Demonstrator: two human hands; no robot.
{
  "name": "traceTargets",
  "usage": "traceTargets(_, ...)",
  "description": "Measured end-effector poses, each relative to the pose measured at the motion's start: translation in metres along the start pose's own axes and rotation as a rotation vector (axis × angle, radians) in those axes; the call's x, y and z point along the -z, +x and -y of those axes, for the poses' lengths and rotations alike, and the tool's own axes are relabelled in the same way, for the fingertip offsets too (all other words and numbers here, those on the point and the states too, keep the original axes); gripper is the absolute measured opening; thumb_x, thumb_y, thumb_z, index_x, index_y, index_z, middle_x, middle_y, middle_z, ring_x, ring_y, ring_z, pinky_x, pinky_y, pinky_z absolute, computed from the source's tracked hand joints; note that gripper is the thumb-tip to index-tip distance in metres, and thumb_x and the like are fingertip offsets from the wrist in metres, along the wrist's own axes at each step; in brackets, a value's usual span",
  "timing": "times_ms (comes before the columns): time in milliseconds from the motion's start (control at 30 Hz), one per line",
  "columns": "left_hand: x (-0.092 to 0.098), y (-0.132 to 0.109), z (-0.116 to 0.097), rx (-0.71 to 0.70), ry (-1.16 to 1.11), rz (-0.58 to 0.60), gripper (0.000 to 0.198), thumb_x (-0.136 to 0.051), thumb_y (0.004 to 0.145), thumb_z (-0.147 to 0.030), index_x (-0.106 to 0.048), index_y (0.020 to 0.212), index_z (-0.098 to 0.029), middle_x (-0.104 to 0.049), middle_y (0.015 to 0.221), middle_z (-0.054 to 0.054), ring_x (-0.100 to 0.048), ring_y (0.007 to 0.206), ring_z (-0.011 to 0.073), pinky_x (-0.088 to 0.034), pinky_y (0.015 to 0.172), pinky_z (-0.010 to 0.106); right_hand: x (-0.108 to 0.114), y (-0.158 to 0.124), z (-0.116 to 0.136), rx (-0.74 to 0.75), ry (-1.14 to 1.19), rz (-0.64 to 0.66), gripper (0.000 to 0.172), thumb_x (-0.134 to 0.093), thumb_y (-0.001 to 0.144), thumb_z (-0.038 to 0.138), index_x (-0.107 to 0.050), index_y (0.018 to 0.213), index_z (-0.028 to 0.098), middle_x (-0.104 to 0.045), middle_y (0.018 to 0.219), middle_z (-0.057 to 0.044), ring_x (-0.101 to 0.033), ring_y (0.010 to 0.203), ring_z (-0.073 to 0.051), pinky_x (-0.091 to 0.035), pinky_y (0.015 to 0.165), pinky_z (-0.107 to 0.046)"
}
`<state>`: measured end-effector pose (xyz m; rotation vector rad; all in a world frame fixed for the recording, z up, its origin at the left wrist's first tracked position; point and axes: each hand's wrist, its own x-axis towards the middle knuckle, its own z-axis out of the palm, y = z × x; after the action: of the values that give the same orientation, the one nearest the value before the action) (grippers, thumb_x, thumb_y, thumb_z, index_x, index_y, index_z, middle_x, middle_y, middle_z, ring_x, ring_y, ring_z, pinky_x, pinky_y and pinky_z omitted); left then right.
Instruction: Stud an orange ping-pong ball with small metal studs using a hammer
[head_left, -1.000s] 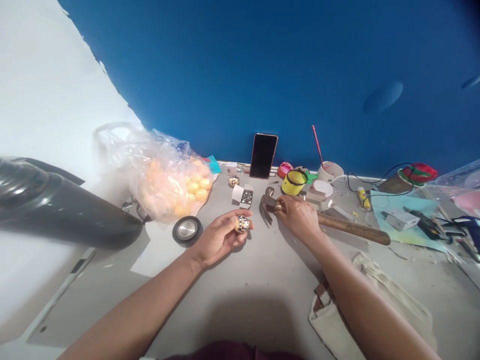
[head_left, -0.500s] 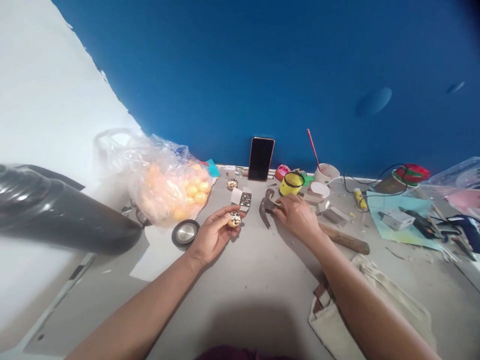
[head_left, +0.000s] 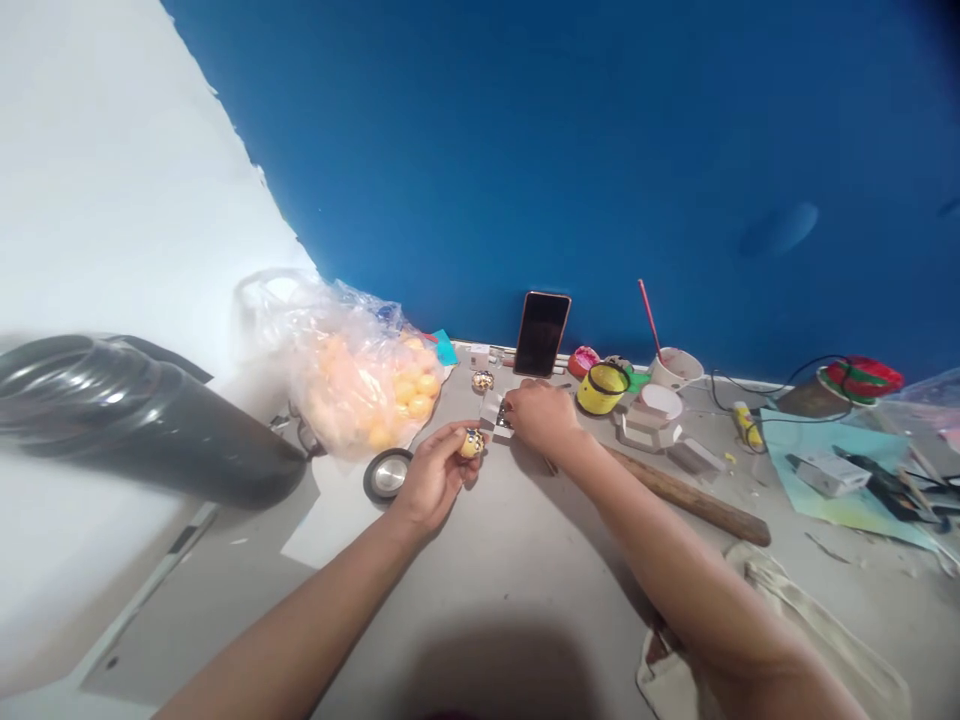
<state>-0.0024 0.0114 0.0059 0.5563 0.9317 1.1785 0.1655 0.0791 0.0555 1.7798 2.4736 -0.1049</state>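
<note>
Between the fingertips of my left hand (head_left: 436,472) is a small yellow ball (head_left: 472,443) studded with dark and shiny pieces. My right hand (head_left: 541,415) reaches over a small open white box (head_left: 491,408) of tiny metallic pieces, its fingertips at the contents; whether they pinch a piece is hidden. Under my right forearm lies a hammer, its wooden handle (head_left: 694,495) pointing right and its head mostly covered by the hand. A second studded ball (head_left: 482,380) rests just behind the box.
A phone (head_left: 542,333) leans on the blue wall. Left are a clear bag of orange balls (head_left: 367,385), a round metal-centred disc (head_left: 388,475) and a large dark cylinder (head_left: 150,430). Right are a yellow cup (head_left: 602,388), a white cup (head_left: 676,370), small boxes and a pale cloth (head_left: 821,620).
My right hand has moved left from beside the hammer head to the small white box. My left hand still holds the studded ball. The view has shifted slightly.
</note>
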Motion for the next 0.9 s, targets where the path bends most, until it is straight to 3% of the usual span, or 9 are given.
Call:
traceTargets(267,-0.001,0.0,0.003,-0.054,0.026,0.04,0.039,-0.08,0.076,-0.029,-0.072,0.11,-0.011,-0.07,0.09,0.009,-0.061,0.069,0.015,-0.045,0.058,0.027,-0.011,0.009,0.003,0.01,-0.029,0.012,0.029,-0.049,0.091,0.007,-0.075,0.103,0.012,-0.071,0.109,-0.022,-0.069,0.102,-0.031,-0.056,0.078,-0.036)
traceTargets(467,-0.005,-0.005,0.003,-0.079,0.101,0.065,0.045,-0.082,0.071,-0.021,-0.072,0.115,-0.015,-0.07,0.092,0.007,-0.06,0.073,0.0147,-0.044,0.064,0.027,-0.012,0.003,0.003,0.022,-0.006,-0.02,0.03,-0.044,0.096,0.01,-0.069,0.114,0.012,-0.069,0.116,-0.022,-0.068,0.108,-0.029,-0.055,0.08,-0.033)
traceTargets(667,-0.006,-0.006,0.003,-0.08,0.179,0.062,0.044,-0.082,0.073,-0.024,-0.071,0.115,-0.014,-0.067,0.079,0.004,-0.056,0.065,0.0123,-0.042,0.063,0.027,-0.004,0.0,-0.001,-0.024,0.059,-0.02,0.026,-0.044,0.101,0.024,-0.068,0.109,0.016,-0.075,0.098,-0.015,-0.072,0.09,-0.026,-0.05,0.078,-0.031)
traceTargets(800,-0.003,-0.005,0.005,-0.1,0.218,0.066,0.044,-0.081,0.074,-0.025,-0.069,0.115,-0.015,-0.066,0.076,0.003,-0.053,0.062,0.0116,-0.042,0.063,0.028,-0.002,0.002,-0.008,-0.042,0.259,-0.075,0.021,-0.05,0.097,0.026,-0.07,0.1,0.02,-0.076,0.096,-0.009,-0.07,0.087,-0.022,-0.046,0.077,-0.029)
traceTargets(900,-0.002,-0.005,0.005,-0.102,0.267,0.062,0.047,-0.081,0.074,-0.025,-0.069,0.118,-0.015,-0.065,0.075,0.002,-0.053,0.062,0.0114,-0.042,0.063,0.027,0.003,-0.002,-0.015,0.002,0.609,-0.116,0.016,-0.056,0.091,0.025,-0.072,0.093,0.02,-0.076,0.091,-0.004,-0.067,0.081,-0.017,-0.045,0.074,-0.026)
